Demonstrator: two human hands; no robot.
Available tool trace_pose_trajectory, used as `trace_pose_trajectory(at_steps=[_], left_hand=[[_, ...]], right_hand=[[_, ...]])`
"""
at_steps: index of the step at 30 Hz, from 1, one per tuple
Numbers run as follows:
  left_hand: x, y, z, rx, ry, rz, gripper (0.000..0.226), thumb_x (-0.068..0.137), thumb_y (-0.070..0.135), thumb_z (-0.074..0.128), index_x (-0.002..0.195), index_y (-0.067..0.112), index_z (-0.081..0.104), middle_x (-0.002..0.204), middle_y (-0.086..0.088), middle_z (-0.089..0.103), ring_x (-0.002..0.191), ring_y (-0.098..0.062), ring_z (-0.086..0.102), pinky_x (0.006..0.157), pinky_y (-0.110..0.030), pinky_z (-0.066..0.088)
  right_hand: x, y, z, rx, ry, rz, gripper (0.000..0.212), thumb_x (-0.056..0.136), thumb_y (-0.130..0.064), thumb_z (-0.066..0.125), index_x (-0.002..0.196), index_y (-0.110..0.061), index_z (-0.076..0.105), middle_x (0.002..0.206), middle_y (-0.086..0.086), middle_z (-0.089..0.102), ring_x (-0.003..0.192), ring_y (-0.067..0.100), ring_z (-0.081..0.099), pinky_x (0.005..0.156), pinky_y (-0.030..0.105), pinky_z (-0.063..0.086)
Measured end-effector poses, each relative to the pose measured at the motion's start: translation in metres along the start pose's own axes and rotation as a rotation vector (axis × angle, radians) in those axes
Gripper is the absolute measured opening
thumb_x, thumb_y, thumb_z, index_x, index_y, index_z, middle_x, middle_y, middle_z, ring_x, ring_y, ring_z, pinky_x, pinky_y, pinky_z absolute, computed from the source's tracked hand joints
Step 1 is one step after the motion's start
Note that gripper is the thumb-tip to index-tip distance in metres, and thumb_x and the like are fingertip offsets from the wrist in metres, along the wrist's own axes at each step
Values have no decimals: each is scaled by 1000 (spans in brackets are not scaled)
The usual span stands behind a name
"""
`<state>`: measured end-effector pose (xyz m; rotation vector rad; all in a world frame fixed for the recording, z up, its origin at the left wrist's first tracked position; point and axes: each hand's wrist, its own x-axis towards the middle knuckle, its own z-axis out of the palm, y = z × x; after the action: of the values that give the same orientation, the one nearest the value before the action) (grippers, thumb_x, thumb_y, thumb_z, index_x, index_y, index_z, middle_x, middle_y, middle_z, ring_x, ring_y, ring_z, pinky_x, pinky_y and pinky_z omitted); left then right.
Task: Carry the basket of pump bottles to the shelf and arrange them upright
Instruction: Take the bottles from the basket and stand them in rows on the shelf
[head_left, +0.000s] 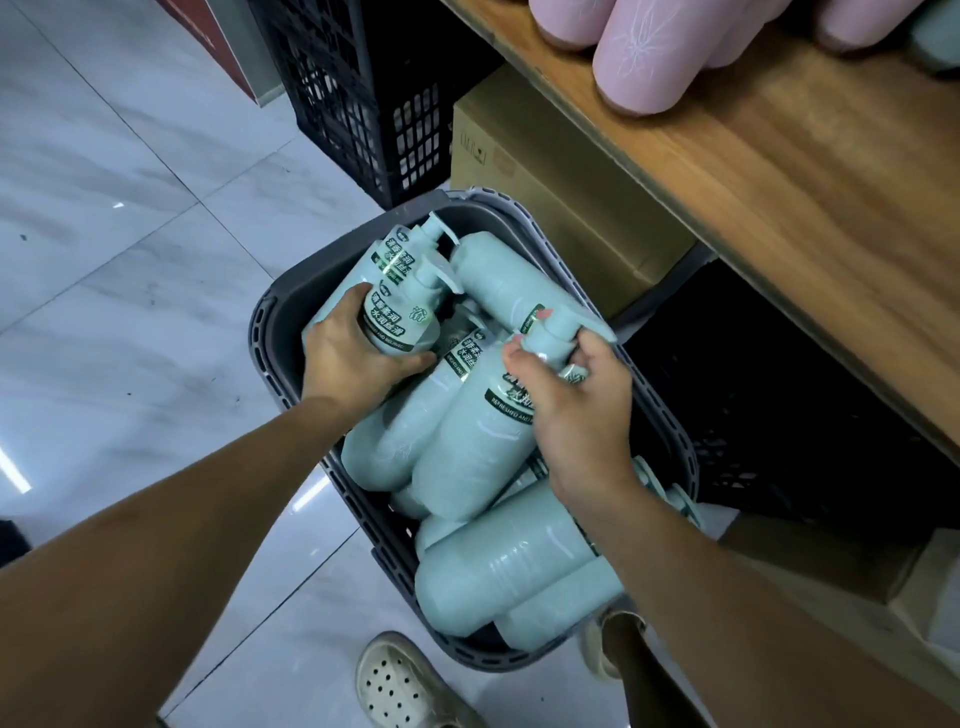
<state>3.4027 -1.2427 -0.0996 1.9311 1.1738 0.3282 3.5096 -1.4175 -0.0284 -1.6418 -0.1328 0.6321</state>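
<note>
Basket (278, 312): grey plastic with a slotted rim, standing on the pale tiled floor (130, 234) just below the front edge of the wooden shelf (779, 182).
Pump bottles: mint-green, wrapped in clear film, with pump heads of the same green and dark green label bands bearing white print. All of them lie on their sides, heaped across one another in the basket.
Left bottle (397, 317): in the far left corner of the basket, label up and pump pointing away from the person. It lies against a second bottle with the same label.
Left hand (353, 358): fingers and thumb wrap round the lower body of the left bottle, and the palm covers its base end.
Right bottle (467, 457): the long one lying slantwise on top of the heap in the middle, its pump towards the shelf side.
Right hand (582, 410): it clasps the right bottle at the shoulder, fingers curled round the neck just under the pump head (550, 332). The body runs back under the wrist towards the person.
Near bottles (498, 577): two or more lie at the near end of the basket, partly under the right forearm.
Shelf top: pink bottles (639, 57) stand on it.
Under the shelf: a cardboard box (545, 171), with a black crate (353, 93) beside it.
Foot: a cream perforated sandal (400, 686) just beside the near end of the basket.
</note>
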Motion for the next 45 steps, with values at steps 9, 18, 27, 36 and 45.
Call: trace_pose_trajectory(at_steps=[9,18,27,36,45], left_hand=[[-8,48,1,-6,-2,197,89,50,53,90,129,29,55,112,12,69,104,-5,64,94,-34,53],[-134,13,3,-184,115,-34,65,91,58,56,148,44,29,155,24,27,149,-7,14,120,-44,22],[-218,-3,30,31,-295,115,90,55,82,72,131,38,50,124,29,45,116,1,47,96,-17,39],[-207,13,35,267,-286,184,86,52,74,75,125,30,57,107,18,67,95,-7,66,76,-30,56],[-188,76,7,8,-181,242,89,47,73,80,125,38,57,114,36,57,106,21,51,90,2,35]], right_hand=[[14,-24,-12,42,17,30,13,73,-30,79,85,-33,80,86,-2,79,84,17,76,77,38,62],[29,-8,-18,175,258,228,22,79,-31,74,61,-19,69,68,7,68,65,25,62,62,39,53],[30,5,-25,200,269,349,19,78,-30,75,69,-18,63,74,10,61,70,26,56,67,43,51],[28,-10,-36,241,307,377,20,81,-26,76,66,-17,66,63,2,68,56,21,66,56,33,56],[27,-118,-71,444,137,89,14,88,-18,73,75,-15,67,78,10,74,69,19,71,75,40,62]])
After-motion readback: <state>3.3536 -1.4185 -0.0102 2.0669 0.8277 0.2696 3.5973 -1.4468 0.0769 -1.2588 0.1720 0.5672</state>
